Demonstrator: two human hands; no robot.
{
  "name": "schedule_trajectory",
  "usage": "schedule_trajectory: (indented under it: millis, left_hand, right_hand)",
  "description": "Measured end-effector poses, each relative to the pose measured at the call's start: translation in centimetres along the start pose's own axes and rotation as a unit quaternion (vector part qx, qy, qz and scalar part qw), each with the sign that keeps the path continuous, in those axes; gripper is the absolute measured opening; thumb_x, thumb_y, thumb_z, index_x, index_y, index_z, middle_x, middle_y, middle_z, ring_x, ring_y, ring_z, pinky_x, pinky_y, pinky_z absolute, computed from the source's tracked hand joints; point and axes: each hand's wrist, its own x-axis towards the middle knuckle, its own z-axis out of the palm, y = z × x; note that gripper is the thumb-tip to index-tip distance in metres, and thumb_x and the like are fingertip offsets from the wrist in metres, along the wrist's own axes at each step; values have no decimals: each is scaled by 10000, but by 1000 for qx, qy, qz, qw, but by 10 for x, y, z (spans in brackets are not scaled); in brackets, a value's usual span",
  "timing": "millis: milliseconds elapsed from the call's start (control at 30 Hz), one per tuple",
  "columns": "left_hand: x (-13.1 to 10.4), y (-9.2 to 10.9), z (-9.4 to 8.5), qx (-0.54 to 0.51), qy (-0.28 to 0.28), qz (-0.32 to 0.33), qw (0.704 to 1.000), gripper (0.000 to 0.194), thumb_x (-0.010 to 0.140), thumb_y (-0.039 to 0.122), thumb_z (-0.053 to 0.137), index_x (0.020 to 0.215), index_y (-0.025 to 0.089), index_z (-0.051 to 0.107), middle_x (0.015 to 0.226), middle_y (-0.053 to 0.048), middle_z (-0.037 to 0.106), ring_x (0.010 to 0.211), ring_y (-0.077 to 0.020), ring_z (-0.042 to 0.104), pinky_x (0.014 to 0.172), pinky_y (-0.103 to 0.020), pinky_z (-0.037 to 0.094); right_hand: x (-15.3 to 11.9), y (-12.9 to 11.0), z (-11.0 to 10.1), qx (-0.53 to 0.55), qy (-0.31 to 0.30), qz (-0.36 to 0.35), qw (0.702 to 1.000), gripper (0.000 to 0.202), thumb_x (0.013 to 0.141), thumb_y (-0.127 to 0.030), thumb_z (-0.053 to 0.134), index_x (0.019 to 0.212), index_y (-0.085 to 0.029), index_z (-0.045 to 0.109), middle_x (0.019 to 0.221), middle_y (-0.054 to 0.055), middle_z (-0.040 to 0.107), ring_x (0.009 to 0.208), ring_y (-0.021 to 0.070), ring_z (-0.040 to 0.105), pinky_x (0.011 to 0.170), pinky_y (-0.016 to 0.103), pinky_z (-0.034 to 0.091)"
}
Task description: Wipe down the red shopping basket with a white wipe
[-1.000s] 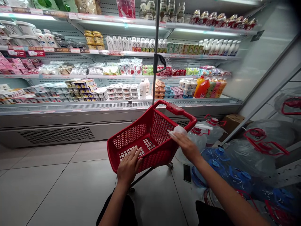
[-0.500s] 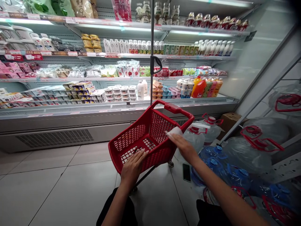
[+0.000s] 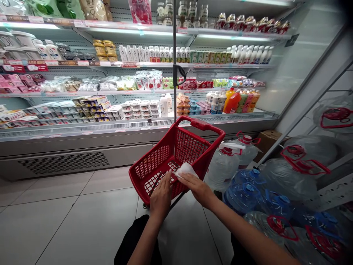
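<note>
A red plastic shopping cart [image 3: 154, 162] with lattice walls stands before me, slightly turned, its handle toward the chiller. My left hand [image 3: 161, 197] lies on the near rim of its basket, fingers stretched out together over the edge. My right hand [image 3: 197, 186] presses a folded white cloth [image 3: 186, 169] against the same near rim, just right of my left hand. The fingers of my right hand lie over the cloth; its underside is hidden.
An open chiller [image 3: 129, 134] with packed dairy shelves runs behind the cart. Large clear water jugs [image 3: 222, 167] and blue-capped water bottles [image 3: 245, 195] crowd the right side. A phone [image 3: 218, 194], partly hidden by my right arm, lies on the tiled floor [image 3: 63, 217].
My right hand has moved the cloth left along the near rim, from close to the handle toward my left hand. My left hand stays on the rim.
</note>
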Motion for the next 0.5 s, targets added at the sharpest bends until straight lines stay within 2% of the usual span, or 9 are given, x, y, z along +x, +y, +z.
schedule_trajectory:
  millis: [67,200,267,333,500]
  left_hand:
    - [0,1,1,3,10,-6,1000,796,1045,139,399,1692,296,-37,1615,-57,506,1361,-193,614,962,-312,613]
    - [1,8,7,3,15,-18,1000,778,1058,156,385,1692,277,-51,1614,-61,508,1381,-190,596,978,-305,603]
    - [3,15,11,-9,18,-29,999,791,1056,150,384,1689,268,-73,1629,-68,488,1399,-191,579,991,-311,600]
    - [5,23,15,-25,21,-37,999,802,1049,140,385,1689,270,-81,1660,-78,438,1432,-196,547,1006,-320,595]
    - [5,36,20,-61,26,-35,997,806,1033,121,373,1690,259,-74,1724,-117,299,1534,-224,414,1119,-397,531]
  right_hand:
    - [-3,25,-16,-12,3,4,1000,813,939,48,293,1672,-300,251,1646,10,450,1530,152,398,1276,461,362]
    - [-4,88,-51,-68,56,93,992,818,920,40,320,1659,-310,303,1656,6,427,1529,192,408,1300,494,314]
    - [-3,96,-53,-82,74,124,986,837,899,41,340,1654,-319,318,1648,2,442,1519,201,427,1305,494,312]
    - [-3,80,-42,-74,65,119,988,856,892,47,334,1661,-325,294,1645,-3,446,1510,193,440,1298,481,335]
    - [-13,3,7,-16,22,38,999,840,930,43,325,1680,-317,206,1662,11,420,1528,176,408,1266,457,394]
